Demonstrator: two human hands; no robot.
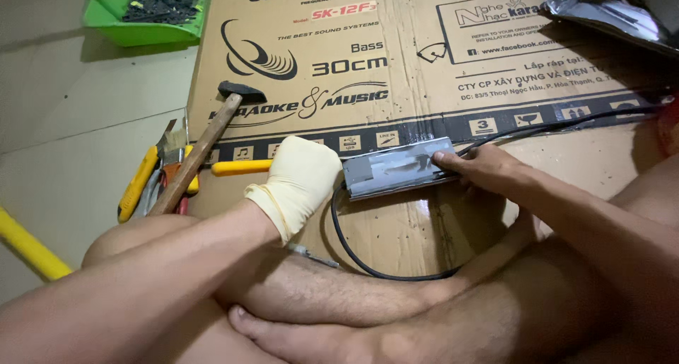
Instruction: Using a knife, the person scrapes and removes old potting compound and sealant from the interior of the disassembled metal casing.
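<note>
A flat grey metal box point(396, 167) with pale tape patches lies on a sheet of brown cardboard point(396, 81). My left hand point(300, 180), in a cream rubber glove, is closed in a fist against the box's left end, gripping a yellow-handled tool point(240, 167) that sticks out to the left. My bare right hand point(481, 167) rests on the box's right end, fingertips pressing its top. A black cable point(353, 254) loops from the box toward my crossed legs, and another runs off to the right.
A wooden-handled hammer point(201, 148) lies across yellow-handled pliers point(138, 184) and cutters at the cardboard's left edge. A green tray point(141, 14) of dark small parts sits at top left. A yellow bar point(28, 245) lies at far left; a silvery bag point(608, 14) at top right.
</note>
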